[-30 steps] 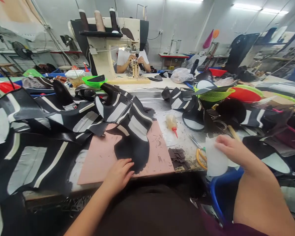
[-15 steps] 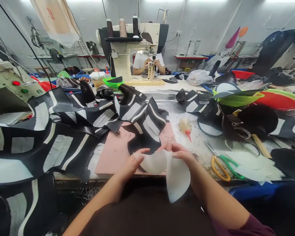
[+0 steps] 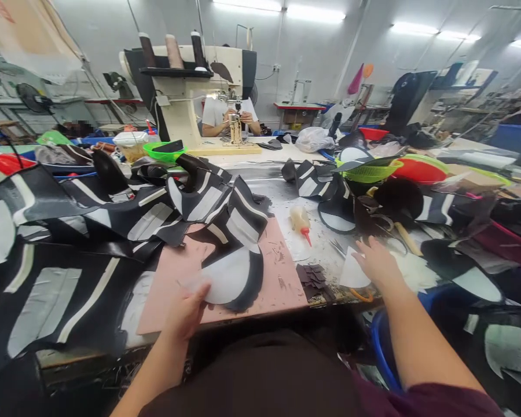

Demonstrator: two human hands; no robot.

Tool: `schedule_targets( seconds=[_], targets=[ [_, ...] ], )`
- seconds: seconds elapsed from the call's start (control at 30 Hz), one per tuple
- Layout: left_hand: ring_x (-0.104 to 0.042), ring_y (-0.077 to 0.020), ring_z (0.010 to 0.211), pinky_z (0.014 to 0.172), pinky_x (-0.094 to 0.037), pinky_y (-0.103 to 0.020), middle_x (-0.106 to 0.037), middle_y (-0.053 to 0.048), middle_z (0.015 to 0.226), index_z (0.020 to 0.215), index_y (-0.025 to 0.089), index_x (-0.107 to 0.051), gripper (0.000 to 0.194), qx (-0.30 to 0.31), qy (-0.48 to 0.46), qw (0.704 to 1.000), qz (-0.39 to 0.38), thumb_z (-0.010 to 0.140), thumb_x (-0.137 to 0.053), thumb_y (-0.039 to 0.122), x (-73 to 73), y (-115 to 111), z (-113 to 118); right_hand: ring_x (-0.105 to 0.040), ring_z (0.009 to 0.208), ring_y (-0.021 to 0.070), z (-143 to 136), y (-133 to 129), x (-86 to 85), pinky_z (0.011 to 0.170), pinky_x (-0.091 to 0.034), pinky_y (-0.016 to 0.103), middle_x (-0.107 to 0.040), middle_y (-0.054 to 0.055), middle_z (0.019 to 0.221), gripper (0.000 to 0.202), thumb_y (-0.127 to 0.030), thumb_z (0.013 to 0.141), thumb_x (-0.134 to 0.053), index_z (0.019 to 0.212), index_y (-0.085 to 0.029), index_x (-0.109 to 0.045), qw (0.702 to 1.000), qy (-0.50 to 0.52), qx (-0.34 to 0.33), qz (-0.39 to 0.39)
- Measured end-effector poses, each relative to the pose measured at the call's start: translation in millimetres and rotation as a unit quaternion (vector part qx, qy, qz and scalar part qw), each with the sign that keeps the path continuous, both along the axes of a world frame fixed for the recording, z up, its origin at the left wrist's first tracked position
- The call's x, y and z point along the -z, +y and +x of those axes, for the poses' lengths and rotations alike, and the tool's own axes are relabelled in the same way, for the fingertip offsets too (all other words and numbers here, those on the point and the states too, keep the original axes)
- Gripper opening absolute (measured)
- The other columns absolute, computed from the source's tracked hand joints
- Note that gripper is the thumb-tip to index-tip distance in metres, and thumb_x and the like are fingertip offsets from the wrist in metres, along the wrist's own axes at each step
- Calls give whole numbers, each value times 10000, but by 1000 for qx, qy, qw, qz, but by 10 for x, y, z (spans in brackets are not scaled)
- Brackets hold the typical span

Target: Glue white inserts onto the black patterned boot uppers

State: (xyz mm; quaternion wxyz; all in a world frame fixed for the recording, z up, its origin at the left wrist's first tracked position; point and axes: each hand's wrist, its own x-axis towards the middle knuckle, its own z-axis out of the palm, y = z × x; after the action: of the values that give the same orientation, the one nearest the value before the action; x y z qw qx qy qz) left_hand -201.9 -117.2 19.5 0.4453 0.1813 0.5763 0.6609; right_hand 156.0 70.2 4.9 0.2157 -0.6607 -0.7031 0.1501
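Your left hand (image 3: 189, 310) pinches the left edge of a rounded white sheet (image 3: 228, 277) with the thumb on top; the fingers behind are mostly hidden. That sheet overlaps the curved end of a black shoe-upper piece (image 3: 255, 272), which lies on the pink board (image 3: 173, 289) in front of you. Your right hand (image 3: 375, 260) is at a second white sheet (image 3: 351, 271), its fingers slightly spread; you cannot tell from here whether they grip it. This sheet partly covers the scissors (image 3: 362, 295), left of a pile of white sheets (image 3: 417, 272). The red-tipped bottle (image 3: 300, 221) lies beyond the dark brown scraps (image 3: 312, 278).
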Motion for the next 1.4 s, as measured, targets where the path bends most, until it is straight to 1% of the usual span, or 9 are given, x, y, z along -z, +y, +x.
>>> schedule_targets(
  seconds=[0.1, 0.2, 0.33, 0.47, 0.87, 1.0, 1.1, 1.23, 1.4],
  targets=[
    [-546, -155, 552, 422, -429, -220, -638, -80, 671, 712, 85, -650, 567, 83, 56, 995, -14, 426, -782, 556, 33, 79, 95, -483, 1123, 303, -677, -278, 54, 896, -402, 432, -566, 152, 1146, 303, -413, 778, -477, 923, -188, -618, 983, 106, -143, -35],
    [-579, -188, 611, 463, -451, -257, -648, -110, 756, 844, 81, -637, 604, 178, 180, 965, -67, 621, -598, 640, 95, 160, 96, -586, 738, 197, -1378, -586, 115, 659, -472, 318, -617, 52, 764, 360, -518, 774, -439, 762, -189, -586, 912, 243, -293, -151],
    [-576, -202, 643, 548, -451, -289, -627, -71, 695, 783, 120, -637, 380, 204, 305, 920, -137, 703, -571, 486, 191, 191, -26, -466, 572, 139, -1830, -739, 187, 542, -361, 255, -493, -10, 580, 273, -419, 712, -503, 569, -198, -432, 902, 261, -304, -163],
    [-565, -215, 740, 660, -418, -292, -595, -35, 714, 644, 163, -616, 168, 211, 424, 864, -171, 664, -637, 329, 267, 160, -141, -436, 555, 136, -1817, -696, 227, 537, -316, 254, -454, -18, 549, 297, -337, 673, -551, 493, -204, -357, 926, 151, -317, -140],
    [-585, -255, 833, 735, -452, -346, -600, -97, 918, 789, 136, -640, 166, 264, 604, 719, -219, 779, -602, 297, 231, 161, -28, -525, 666, 165, -1820, -729, 271, 629, -404, 287, -550, 35, 734, 302, -265, 753, -545, 518, -205, -366, 937, 54, -338, -75],
    [-433, -332, 1183, 959, -361, -473, -467, -130, 1314, 1129, 182, -566, 320, 243, 706, 646, -156, 812, -566, 224, 259, 94, 99, -563, 858, 247, -1809, -820, 354, 726, -464, 354, -590, 120, 919, 95, -256, 759, -574, 730, -168, -551, 947, -5, -310, 82],
    [-399, -279, 1246, 1024, -333, -434, -482, -118, 1319, 1198, 155, -529, 350, 322, 755, 566, -72, 856, -458, 157, 365, 46, 180, -520, 1087, 275, -1809, -957, 466, 920, -426, 403, -564, 174, 1170, 271, -232, 810, -521, 1040, -105, -585, 905, -22, -391, 166],
    [-331, -300, 1289, 1040, -321, -461, -415, -150, 1365, 1316, 75, -391, 463, 367, 750, 546, -77, 880, -412, 231, 448, 22, 240, -343, 1289, 300, -1849, -1103, 451, 1055, -304, 465, -405, 181, 1372, 518, -277, 818, -522, 1283, -57, -458, 871, -39, -485, 58],
    [-293, -280, 1312, 1062, -280, -485, -371, -91, 1401, 1301, 172, -430, 449, 394, 729, 558, -52, 890, -407, 351, 426, -120, 47, -561, 1087, 204, -1755, -581, 73, 910, -460, 296, -587, 33, 1219, 442, -285, 759, -581, 1196, -220, -563, 917, 64, -371, -130]
  ],
)
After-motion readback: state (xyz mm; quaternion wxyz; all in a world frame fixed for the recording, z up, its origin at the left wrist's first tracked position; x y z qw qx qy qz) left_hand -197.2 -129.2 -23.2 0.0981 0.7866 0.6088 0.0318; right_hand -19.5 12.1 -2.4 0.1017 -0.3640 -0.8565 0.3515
